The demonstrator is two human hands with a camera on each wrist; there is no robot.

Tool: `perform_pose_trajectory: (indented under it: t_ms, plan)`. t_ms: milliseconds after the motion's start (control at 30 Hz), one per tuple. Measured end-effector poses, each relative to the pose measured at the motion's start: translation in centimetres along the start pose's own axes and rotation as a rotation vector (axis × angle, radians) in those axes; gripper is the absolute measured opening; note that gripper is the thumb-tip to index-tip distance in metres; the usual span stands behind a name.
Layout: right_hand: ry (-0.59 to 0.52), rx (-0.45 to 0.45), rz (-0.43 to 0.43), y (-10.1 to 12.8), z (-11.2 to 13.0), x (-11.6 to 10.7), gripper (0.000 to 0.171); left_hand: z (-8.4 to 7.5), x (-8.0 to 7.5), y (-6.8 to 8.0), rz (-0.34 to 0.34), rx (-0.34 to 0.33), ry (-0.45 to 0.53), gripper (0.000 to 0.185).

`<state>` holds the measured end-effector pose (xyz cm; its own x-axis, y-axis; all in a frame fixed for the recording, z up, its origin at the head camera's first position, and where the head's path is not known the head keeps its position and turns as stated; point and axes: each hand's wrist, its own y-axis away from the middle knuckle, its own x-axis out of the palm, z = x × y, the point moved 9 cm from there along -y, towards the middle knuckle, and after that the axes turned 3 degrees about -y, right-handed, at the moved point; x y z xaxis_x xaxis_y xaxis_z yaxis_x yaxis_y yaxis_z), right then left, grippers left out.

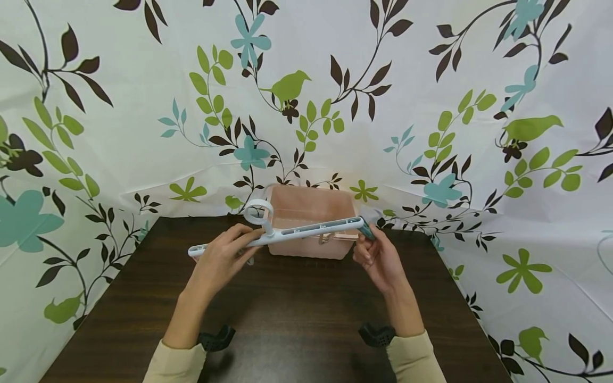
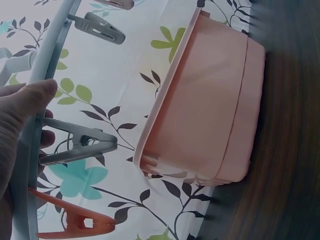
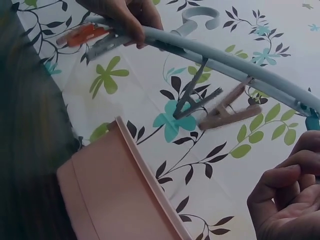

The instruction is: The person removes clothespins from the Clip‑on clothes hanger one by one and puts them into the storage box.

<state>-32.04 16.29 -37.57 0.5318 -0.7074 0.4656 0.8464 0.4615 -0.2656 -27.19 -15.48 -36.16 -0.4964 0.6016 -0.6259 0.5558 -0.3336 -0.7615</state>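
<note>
Left hand [image 1: 224, 256] grips hanger [image 1: 318, 229], right hand [image 1: 381, 261] teal clip [image 1: 367, 231]; only wrist views plainly show an orange clip [image 2: 75, 222].

Soft, even light up front, dimmer at the wrists

The head view is fairly crisp; the patterned sheet [image 1: 325, 154] beyond both sets of fingers [image 1: 238, 241] looks bright, with a faint warm glow just beyond the right fingers [image 1: 365, 254]. Nearer than the fingers, the dark table [image 1: 297, 314] carries a weak sheen and soft shadows. The left wrist view is slightly hazy. The right wrist view is dimmer: far left of the right fingers the table smears, the brownish clip [image 3: 227, 118] looks soft, and the hanger [image 3: 220, 56] appears bowed.
</note>
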Motion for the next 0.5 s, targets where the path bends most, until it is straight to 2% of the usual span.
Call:
perform_pose_trajectory:
  t_ms: [133,500]
  plan:
    - [-0.009,-0.003,-0.016,0.06,-0.09,-0.04,0.059,0.11,0.14,-0.01,0.005,-0.019,0.009,0.049]
    - [-0.055,0.003,0.007,0.01,0.13,-0.28,0.057,0.17,-0.01,-0.17,0.007,-0.028,0.065,0.048]
